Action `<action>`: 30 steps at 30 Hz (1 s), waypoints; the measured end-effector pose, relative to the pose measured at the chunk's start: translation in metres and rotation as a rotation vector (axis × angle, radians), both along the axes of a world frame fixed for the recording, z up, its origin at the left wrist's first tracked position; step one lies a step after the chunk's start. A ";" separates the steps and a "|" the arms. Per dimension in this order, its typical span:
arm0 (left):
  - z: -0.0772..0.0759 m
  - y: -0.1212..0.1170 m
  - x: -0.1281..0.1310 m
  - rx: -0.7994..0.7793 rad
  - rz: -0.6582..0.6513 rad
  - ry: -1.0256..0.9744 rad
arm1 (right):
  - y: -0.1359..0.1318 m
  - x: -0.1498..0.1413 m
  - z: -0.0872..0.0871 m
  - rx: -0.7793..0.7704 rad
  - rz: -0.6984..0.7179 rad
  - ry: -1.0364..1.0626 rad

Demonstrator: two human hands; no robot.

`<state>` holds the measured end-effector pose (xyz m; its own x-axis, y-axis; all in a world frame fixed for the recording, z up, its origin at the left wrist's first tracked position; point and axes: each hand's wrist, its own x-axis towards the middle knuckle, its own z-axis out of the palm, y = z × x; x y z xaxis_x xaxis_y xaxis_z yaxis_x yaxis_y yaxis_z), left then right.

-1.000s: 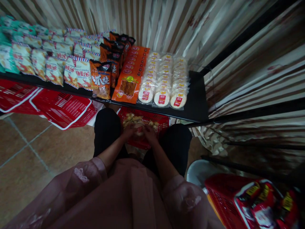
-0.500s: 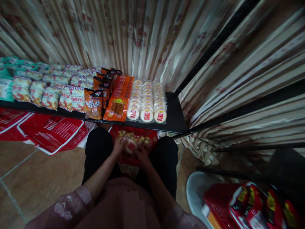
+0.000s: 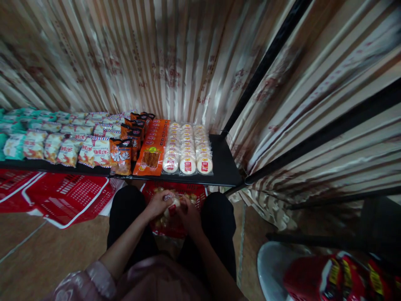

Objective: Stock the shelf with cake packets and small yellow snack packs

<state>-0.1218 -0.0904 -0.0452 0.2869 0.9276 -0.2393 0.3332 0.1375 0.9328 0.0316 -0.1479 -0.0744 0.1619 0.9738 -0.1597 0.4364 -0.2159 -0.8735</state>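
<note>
My left hand (image 3: 157, 204) and my right hand (image 3: 189, 214) meet between my knees, both closed around a round white wrapped cake with a red label (image 3: 172, 206). They hover over a red basket (image 3: 200, 191) on the floor that holds several small yellowish packets. Directly beyond it, on the black shelf (image 3: 224, 167), lie three rows of the same round cakes (image 3: 187, 147).
Orange stick-snack packs (image 3: 152, 147), dark orange bags (image 3: 121, 155) and rows of white and teal snack bags (image 3: 40, 140) fill the shelf to the left. Empty red baskets (image 3: 67, 196) lie under it. A white stool (image 3: 275, 267) and red packets (image 3: 341, 276) sit at lower right. Striped curtains hang behind.
Both hands came up out of the basket holding a round cake. The view tilted upward, showing more curtain and less of my lap.
</note>
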 end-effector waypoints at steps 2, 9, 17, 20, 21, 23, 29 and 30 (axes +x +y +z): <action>0.004 0.002 0.002 0.016 -0.030 0.015 | 0.001 0.002 0.006 -0.014 0.060 0.101; 0.021 0.003 0.013 0.157 -0.039 0.166 | 0.005 0.014 0.012 0.049 -0.005 0.246; 0.029 -0.007 0.029 0.628 0.191 0.353 | 0.030 0.031 0.027 0.111 -0.096 0.437; 0.030 -0.015 0.034 0.734 0.157 0.434 | 0.040 0.036 0.031 0.116 -0.137 0.437; 0.029 -0.018 0.036 0.765 0.123 0.449 | 0.044 0.037 0.031 0.121 -0.148 0.436; 0.029 -0.023 0.040 0.817 0.041 0.468 | 0.049 0.039 0.033 0.137 -0.174 0.436; 0.027 -0.029 0.052 0.817 -0.149 0.515 | 0.060 0.043 0.032 0.141 -0.243 0.476; 0.027 -0.029 0.053 0.806 -0.168 0.527 | 0.061 0.044 0.032 0.135 -0.234 0.485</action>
